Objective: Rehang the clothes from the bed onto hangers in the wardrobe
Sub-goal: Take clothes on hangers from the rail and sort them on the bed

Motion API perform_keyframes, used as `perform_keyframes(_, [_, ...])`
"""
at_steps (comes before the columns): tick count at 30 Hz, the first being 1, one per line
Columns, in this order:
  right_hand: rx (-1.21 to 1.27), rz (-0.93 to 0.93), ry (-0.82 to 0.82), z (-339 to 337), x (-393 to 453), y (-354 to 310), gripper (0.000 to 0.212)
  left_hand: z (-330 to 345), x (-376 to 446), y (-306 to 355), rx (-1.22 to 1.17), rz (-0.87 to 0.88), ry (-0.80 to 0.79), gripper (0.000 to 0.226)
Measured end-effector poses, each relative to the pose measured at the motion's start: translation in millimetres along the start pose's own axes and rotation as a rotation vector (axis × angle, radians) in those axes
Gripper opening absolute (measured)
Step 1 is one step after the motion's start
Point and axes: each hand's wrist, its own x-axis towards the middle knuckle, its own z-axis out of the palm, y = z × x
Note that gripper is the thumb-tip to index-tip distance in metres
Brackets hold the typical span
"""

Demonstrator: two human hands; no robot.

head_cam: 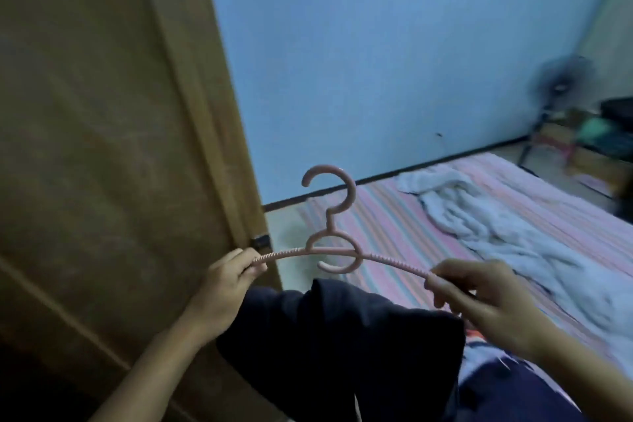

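1. Head view, centre frame: pink hanger (337,247) held level, hook upright, a ring below the neck.
2. Left hand (226,288) at 8 o'clock of the hanger, fingers curled round the ribbed left arm tip, gripping it.
3. Right hand (479,298) at 4 o'clock of the hanger, thumb and fingers pinching the ribbed right arm tip.
4. Dark garment (342,346) directly under the hanger at 6 o'clock, draped between the two forearms; what carries it is hidden. It does not touch the hanger.
5. Wardrobe door (102,130), brown wood, fills 9 o'clock side of the frame; the left hand is just in front of its edge.
6. Bed (394,226) with pink striped sheet at 3 to 4 o'clock; crumpled white cloth (479,216) lying on it, well apart from the hands.
7. Blue wall (376,62) at 12 o'clock; blurred standing fan (561,82) at 2 o'clock in the corner, with clutter beside it too blurred to tell.
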Motion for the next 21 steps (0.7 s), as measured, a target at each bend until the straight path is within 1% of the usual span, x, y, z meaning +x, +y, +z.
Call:
perform_keyframes(2, [-0.06, 0.089, 0.079, -11.3, -33.6, 0.1, 0.027, 18.0, 14.5, 10.8, -0.007, 0.095, -0.145, 0.014])
perform_keyframes(4, [-0.086, 0.133, 0.102, -18.1, -57.3, -5.9, 0.027, 28.2, 23.3, 17.3, -0.01, 0.168, -0.216, 0.015])
perform_keyframes(9, [-0.197, 0.268, 0.295, -29.6, -131.2, -35.3, 0.027, 57.2, 42.1, 59.7, -0.051, 0.4, -0.418, 0.03])
perform_keyframes(13, [-0.197, 0.466, 0.429, -37.1, -183.0, -62.0, 0.032, 84.2, 46.3, 96.5, -0.121, 0.542, -0.61, 0.034])
perform_keyframes(16, [-0.209, 0.598, 0.458, -42.8, -213.3, -75.7, 0.034, 109.7, 43.1, 116.3, -0.19, 0.581, -0.76, 0.03])
perform_keyframes(19, [-0.158, 0.75, 0.474, -50.6, -237.5, -84.5, 0.034, 138.1, 37.6, 134.6, -0.228, 0.61, -0.877, 0.026])
perform_keyframes(21, [-0.073, 0.901, 0.426, -64.1, -247.3, -82.1, 0.037, 159.9, 32.9, 146.2, -0.224, 0.624, -0.948, 0.028])
